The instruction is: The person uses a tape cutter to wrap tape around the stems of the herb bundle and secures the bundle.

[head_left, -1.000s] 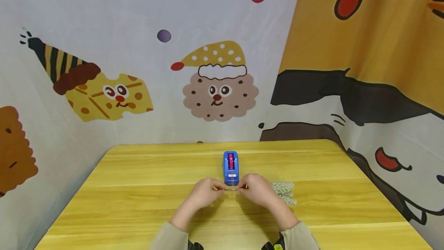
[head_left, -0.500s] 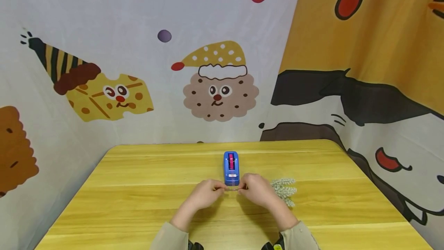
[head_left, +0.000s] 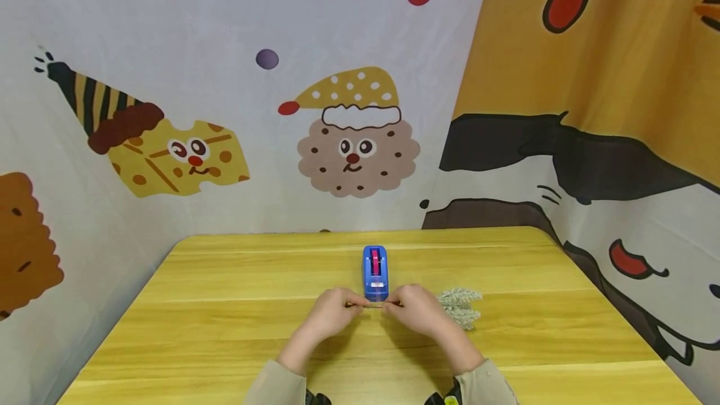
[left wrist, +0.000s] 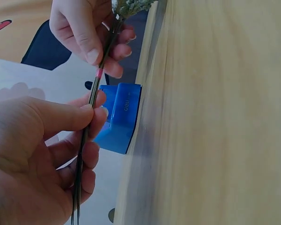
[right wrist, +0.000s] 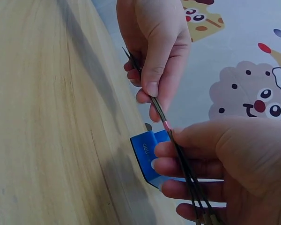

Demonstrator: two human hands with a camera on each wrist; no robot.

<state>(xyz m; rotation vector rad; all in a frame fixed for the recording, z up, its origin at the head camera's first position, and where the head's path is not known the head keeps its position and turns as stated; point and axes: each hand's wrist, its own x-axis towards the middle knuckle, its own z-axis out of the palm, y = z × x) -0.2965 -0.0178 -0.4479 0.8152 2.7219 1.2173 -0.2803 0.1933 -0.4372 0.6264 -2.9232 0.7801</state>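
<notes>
Both hands hold a bunch of thin dark stems crosswise above the table, just in front of a blue tape dispenser (head_left: 375, 289). My left hand (head_left: 333, 312) pinches the stems (left wrist: 94, 91) between thumb and fingers toward their bare ends. Nearer the heads, my right hand (head_left: 417, 309) pinches the same stems. A narrow pink band (left wrist: 99, 73) wraps them between the two hands, right at the right thumb tip in the right wrist view. Pale green, wheat-like heads (head_left: 462, 308) stick out past the right hand, partly hidden behind it.
The dispenser carries a pink-red roll (head_left: 375, 261). Everything is over a light wooden table (head_left: 236, 330), whose back edge meets a white cloth printed with cartoon figures (head_left: 358, 158). An orange, black and white cloth (head_left: 517, 49) hangs on the right.
The wheat-like heads have spread and shifted a little, as the bunch turns between the fingers. Both hands stay nearly in place, the right one marginally lower. The dispenser has not moved.
</notes>
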